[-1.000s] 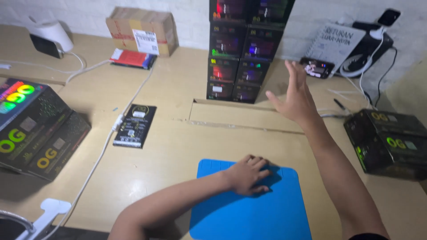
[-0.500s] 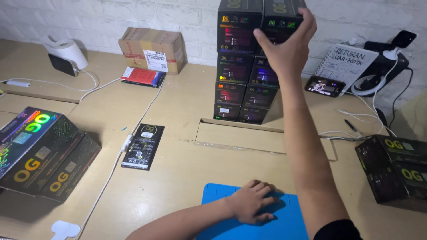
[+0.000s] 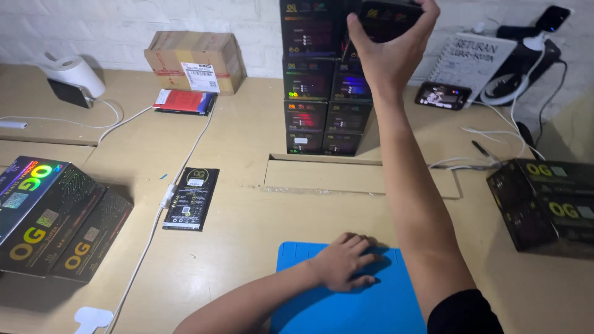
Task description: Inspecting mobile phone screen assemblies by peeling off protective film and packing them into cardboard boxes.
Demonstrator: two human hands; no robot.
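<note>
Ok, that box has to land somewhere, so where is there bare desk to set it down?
The right hand grips a dark box atop the box stack. Bare desk lies between the black board and the blue mat, where the left hand rests, and between the mat and the right-hand cartons. The far right corner is crowded with cables.

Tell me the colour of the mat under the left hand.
Bright blue: the mat under the left hand, clearest in the head view.

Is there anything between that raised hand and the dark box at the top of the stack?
Nothing visible. The right hand already grips the top dark box on the stack of dark boxes, fingers and thumb on its sides. The left hand rests flat on the blue mat.
</note>
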